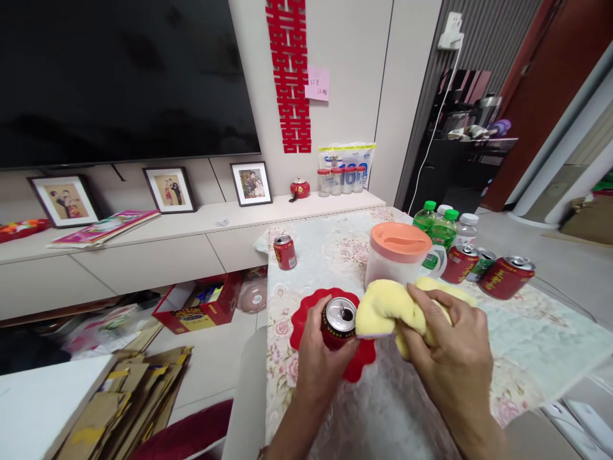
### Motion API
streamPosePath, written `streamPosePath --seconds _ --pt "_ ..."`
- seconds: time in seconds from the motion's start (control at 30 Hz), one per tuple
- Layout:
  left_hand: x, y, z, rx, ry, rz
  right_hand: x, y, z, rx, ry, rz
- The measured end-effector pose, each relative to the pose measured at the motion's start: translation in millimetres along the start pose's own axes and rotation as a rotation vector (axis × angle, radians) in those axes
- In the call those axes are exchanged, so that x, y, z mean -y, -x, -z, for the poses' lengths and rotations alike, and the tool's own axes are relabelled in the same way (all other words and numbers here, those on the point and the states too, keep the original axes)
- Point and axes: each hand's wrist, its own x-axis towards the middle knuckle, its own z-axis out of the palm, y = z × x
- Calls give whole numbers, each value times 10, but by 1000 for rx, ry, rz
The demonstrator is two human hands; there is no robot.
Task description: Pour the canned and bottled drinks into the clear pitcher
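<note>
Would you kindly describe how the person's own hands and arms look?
The left hand and right hand wear no gloves; no sleeves show on the forearms. A dark sliver by the left wrist is too cut off to identify.

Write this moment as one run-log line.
left hand: holds opened red drink can; right hand: grips yellow cloth beside it; coral-lidded pitcher: beyond cloth

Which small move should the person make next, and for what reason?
Probably wipe the drink can around its top rim with the yellow cloth: the left hand grips the can, and the right hand holds the bunched cloth right beside that rim.
</note>
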Motion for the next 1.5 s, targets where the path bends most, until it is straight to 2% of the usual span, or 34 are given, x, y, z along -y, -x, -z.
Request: streamPosePath --seconds 0.07,0.17,0.43,0.63,0.8,1.0,1.17,1.37,1.5 --pt "30 48 -25 -20 -7 -28 79 -16 -46 -20 36 50" --pt "30 97 -64 -32 -1 -67 181 21 -72 17 -41 96" --pt "-26 106 -57 -5 51 -57 282 127 23 122 -266 94" --pt "-26 53 -6 -17 -13 -53 290 127 79 181 -427 73" --pt "-108 34 49 -21 34 -25 344 137 72 174 -487 74" --pt "-162 93 25 66 119 -32 390 206 -6 40 -386 -44" --pt "-213 181 -61 125 120 -21 206 233 -141 -25 -383 -201" --pt "-377 229 -57 218 308 74 73 303 -329 92 -664 -434" --pt "-347 215 -39 214 330 82 93 322 -378 189 -650 -418"
